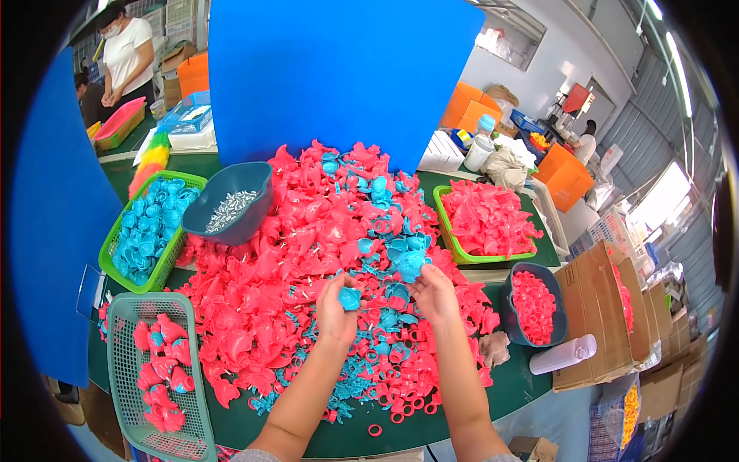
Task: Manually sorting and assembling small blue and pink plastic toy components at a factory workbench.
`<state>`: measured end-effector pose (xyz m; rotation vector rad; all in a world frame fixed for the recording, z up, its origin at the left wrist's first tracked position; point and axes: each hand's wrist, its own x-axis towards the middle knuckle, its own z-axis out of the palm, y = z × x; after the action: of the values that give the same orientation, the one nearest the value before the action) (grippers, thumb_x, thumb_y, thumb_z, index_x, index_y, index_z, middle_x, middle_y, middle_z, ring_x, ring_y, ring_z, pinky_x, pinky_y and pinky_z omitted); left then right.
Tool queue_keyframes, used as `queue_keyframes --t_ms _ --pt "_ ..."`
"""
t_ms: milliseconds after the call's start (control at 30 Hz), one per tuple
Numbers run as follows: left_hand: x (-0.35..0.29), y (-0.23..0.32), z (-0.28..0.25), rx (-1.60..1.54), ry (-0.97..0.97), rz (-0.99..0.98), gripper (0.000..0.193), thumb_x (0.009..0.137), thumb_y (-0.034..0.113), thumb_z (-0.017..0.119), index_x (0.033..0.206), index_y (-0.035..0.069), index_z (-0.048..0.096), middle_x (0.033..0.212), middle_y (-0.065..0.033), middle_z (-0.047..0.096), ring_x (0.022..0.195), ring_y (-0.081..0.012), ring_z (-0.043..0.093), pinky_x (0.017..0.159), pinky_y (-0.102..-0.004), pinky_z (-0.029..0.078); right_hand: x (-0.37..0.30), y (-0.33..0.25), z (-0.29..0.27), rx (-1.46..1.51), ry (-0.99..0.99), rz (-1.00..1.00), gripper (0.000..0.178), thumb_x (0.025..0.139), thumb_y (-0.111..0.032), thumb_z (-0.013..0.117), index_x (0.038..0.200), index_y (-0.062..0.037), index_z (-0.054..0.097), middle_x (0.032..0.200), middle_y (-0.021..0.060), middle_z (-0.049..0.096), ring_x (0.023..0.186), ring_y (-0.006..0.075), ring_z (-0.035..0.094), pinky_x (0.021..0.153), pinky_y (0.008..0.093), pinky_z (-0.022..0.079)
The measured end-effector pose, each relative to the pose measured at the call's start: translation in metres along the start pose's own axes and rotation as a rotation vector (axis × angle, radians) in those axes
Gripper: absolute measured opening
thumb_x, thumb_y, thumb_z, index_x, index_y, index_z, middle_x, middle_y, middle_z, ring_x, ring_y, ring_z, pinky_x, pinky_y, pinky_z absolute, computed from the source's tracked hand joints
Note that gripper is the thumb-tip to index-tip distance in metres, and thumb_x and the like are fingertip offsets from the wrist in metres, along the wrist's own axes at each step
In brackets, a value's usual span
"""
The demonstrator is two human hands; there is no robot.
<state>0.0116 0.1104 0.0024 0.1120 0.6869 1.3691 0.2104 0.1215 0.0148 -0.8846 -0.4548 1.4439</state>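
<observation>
loose ring point(375, 430): near the table's point(319, 443) front edge; a passing forearm point(304, 396) could sweep it off. smooth red hoop, apparently hard plastic.
left hand point(336, 314): fingers clamped on a blue cup point(349, 299), above the heap; an off-centre pinch could let the slick, rounded wall slip.
right hand point(436, 296): fingertips at a second blue piece point(412, 266); cannot tell whether clamped or merely touching. if dropped, probably lost among its lookalikes. glossy, curved, uneven rim.
heap point(262, 266): loosely piled, could slide if dug into. thin, pointed red shells, satin sheen.
pin tub point(264, 192): against the heap; shifting shells might tip it and spill the metal pins point(229, 212), slim and shiny. smooth dark-blue plastic.
blue panel point(339, 77): behind everything on the heap; flat, matte, low concern.
</observation>
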Motion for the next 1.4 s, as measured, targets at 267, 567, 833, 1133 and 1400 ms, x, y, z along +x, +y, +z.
queue_keyframes --t_ms 267,567,833,1133,1400 --pt "-0.006 0.001 0.006 -0.109 -0.065 -0.26 0.037 0.09 0.045 0.048 0.1 0.011 0.059 0.097 -0.0082 0.065 0.086 -0.0248 0.061 0.066 -0.0398 0.05 -0.02 0.001 0.051 -1.122 -0.266 -0.566 0.035 0.075 -0.017 0.075 0.105 -0.0025 0.065 0.102 0.0097 0.066 0.099 0.0217 0.061 0.087 0.0348 0.047" --pt "0.005 0.0 0.002 -0.106 -0.031 -0.268 0.039 0.092 0.049 0.046 0.105 0.014 0.058 0.092 -0.0068 0.065 0.079 -0.0258 0.063 0.061 -0.0404 0.051 0.082 0.017 0.002 -2.037 0.153 -1.01 0.038 0.065 -0.015 0.073 0.101 -0.0082 0.063 0.09 0.0113 0.064 0.099 0.0269 0.055 0.083 0.0412 0.043" --pt "0.004 0.002 0.001 0.054 -0.026 -0.187 0.04 0.091 0.05 0.047 0.108 0.015 0.056 0.092 -0.006 0.065 0.078 -0.0257 0.064 0.061 -0.041 0.052 0.026 -0.004 0.028 -1.197 0.009 -0.68 0.029 0.076 -0.004 0.072 0.104 -0.0014 0.064 0.095 0.0057 0.067 0.08 0.0132 0.065 0.069 0.0284 0.051" --pt "0.006 0.003 0.003 -0.191 -0.04 -0.265 0.033 0.09 0.045 0.053 0.101 0.015 0.061 0.086 -0.0063 0.064 0.075 -0.0271 0.064 0.052 -0.035 0.051 0.073 -0.008 0.034 -1.194 -0.149 -0.603 0.031 0.077 -0.017 0.073 0.104 -0.0039 0.066 0.094 0.0097 0.067 0.09 0.0231 0.063 0.084 0.0384 0.047" --pt "0.016 0.018 -0.012 -0.313 -0.052 -0.167 0.033 0.091 0.045 0.052 0.099 0.015 0.063 0.09 -0.0081 0.067 0.077 -0.028 0.066 0.051 -0.0353 0.056 0.072 0.041 0.074 -2.027 -0.172 -1.002 0.024 0.065 -0.022 0.075 0.083 -0.0069 0.07 0.13 0.0138 0.048 0.123 0.038 0.04 0.091 0.0484 0.039"
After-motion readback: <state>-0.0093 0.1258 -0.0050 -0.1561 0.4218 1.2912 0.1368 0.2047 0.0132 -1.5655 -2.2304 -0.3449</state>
